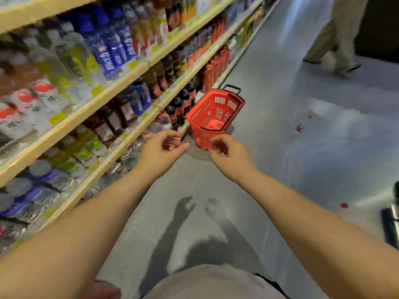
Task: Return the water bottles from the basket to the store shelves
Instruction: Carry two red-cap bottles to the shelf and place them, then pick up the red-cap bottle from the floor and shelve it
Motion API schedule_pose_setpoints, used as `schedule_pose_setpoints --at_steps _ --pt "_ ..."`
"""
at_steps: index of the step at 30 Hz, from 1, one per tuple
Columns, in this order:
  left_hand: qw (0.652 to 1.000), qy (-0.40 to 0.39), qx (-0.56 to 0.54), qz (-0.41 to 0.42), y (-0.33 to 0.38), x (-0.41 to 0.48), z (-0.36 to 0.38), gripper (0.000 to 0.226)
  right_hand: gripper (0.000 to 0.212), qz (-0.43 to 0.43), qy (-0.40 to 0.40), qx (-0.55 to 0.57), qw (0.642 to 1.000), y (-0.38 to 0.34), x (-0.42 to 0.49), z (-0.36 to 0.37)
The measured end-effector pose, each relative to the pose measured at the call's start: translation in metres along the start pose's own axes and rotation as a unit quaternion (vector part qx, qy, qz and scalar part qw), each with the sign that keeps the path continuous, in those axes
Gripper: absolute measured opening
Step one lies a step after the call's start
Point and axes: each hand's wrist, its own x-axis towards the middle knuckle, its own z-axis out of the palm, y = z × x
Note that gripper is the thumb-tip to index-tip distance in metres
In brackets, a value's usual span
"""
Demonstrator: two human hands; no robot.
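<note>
Both hands, left hand (160, 147) and right hand (224, 155), hang loosely curled, holding nothing, near the red basket (214, 114) beside the shelves (121, 83).

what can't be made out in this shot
Head view:
- Bottle labels: motion blur makes the text unreadable.
- Basket: its near inside corner is hidden by its own wall and the right hand.
- Passer-by: cut off above the legs by the top edge.
- Dark object: cut by the right edge, so it is unidentifiable.
- Red specks on the floor: too small to identify.
</note>
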Motion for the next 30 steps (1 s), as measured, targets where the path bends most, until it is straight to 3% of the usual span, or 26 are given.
schedule_pose_setpoints --at_steps 9,16,23,30 --pt "0.983 -0.168 -0.002 0.068 0.068 0.112 0.193 0.024 0.025 0.149 0.109 0.018 0.983 0.132 0.036 -0.136" --pt "0.936 -0.338 0.003 0.102 0.107 0.220 0.333 0.021 0.025 0.278 0.243 0.028 0.929 0.222 0.092 -0.197" --pt "0.856 -0.491 0.065 0.151 0.160 0.293 0.456 0.022 0.026 0.402 0.362 0.067 0.839 0.289 0.128 -0.259" --pt "0.797 -0.570 0.098 0.176 0.191 0.315 0.596 0.022 0.023 0.505 0.446 0.131 0.727 0.386 0.114 -0.308"
